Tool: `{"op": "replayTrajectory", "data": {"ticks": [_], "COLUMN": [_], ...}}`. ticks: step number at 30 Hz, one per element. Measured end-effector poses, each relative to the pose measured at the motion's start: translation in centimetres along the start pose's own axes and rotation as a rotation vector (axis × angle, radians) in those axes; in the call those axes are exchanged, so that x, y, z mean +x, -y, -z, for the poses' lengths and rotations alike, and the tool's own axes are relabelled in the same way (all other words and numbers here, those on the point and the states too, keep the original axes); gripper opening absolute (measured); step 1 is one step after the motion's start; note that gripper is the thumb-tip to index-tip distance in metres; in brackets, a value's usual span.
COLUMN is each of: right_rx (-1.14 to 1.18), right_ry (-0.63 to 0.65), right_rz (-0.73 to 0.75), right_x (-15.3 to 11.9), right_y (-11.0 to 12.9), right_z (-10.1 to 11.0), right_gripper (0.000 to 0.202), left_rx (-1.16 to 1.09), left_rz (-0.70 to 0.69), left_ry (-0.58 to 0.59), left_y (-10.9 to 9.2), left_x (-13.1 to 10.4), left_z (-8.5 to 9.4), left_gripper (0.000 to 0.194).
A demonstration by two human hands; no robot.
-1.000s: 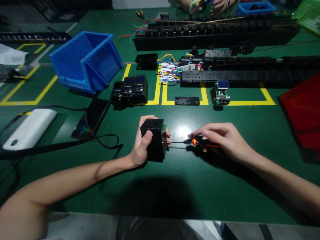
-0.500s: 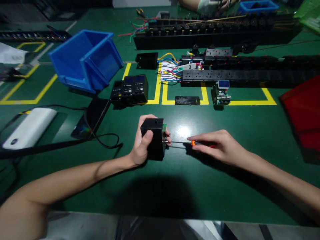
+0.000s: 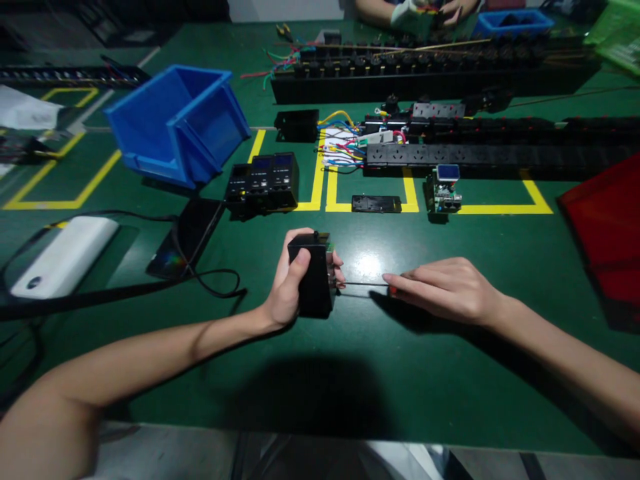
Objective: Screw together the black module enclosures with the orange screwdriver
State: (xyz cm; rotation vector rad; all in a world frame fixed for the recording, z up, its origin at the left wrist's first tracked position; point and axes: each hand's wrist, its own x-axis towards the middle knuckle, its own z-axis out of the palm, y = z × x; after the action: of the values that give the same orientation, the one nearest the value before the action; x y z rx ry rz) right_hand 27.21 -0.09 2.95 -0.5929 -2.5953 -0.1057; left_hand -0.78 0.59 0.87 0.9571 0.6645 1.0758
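My left hand [image 3: 289,287] is wrapped round a small black box [image 3: 315,277], its thumb on the near face and fingertips showing at the right side. A bit of green board shows at the box's upper right edge. My right hand [image 3: 450,290] pinches the handle of a screwdriver, mostly hidden by the fingers. The thin screwdriver shaft [image 3: 367,285] points left, and its tip is at the right side of the box. Both hands are over the green table [image 3: 310,393].
Behind the hands lie black modules [image 3: 263,183], a flat black part [image 3: 376,203], a small circuit board [image 3: 447,190] and wired black strips [image 3: 450,155]. A blue bin [image 3: 175,127], phone [image 3: 187,237] and white power bank [image 3: 65,257] are left, a red bin [image 3: 607,233] right. Another person's hands [image 3: 435,12] show at the back.
The black box and my left hand have shifted slightly right. My right hand has turned a little around the screwdriver, its fingers now covering more of the handle.
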Motion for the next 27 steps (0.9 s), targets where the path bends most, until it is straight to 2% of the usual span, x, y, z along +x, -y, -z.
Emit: {"op": "replayTrajectory", "data": {"ticks": [5, 9, 16, 27], "right_rx": [0.406, 0.512, 0.536, 0.527], "right_ry": [-0.197, -0.249, -0.254, -0.284], "right_rz": [-0.264, -0.426, -0.427, -0.417], "right_x": [0.3, 0.7, 0.6, 0.6], "right_y": [1.3, 2.5, 2.4, 2.5], "right_z": [-1.3, -1.8, -1.8, -1.7], "right_gripper": [0.038, 0.028, 0.030, 0.032], "left_rx": [0.019, 0.028, 0.040, 0.062], "left_rz": [-0.010, -0.026, -0.022, -0.040], "left_ry": [-0.003, 0.031, 0.043, 0.058], "left_y": [0.1, 0.3, 0.2, 0.2], "left_x": [0.1, 0.0, -0.1, -0.2], "left_z": [0.1, 0.4, 0.4, 0.4], "left_gripper": [0.044, 0.040, 0.036, 0.050]}}
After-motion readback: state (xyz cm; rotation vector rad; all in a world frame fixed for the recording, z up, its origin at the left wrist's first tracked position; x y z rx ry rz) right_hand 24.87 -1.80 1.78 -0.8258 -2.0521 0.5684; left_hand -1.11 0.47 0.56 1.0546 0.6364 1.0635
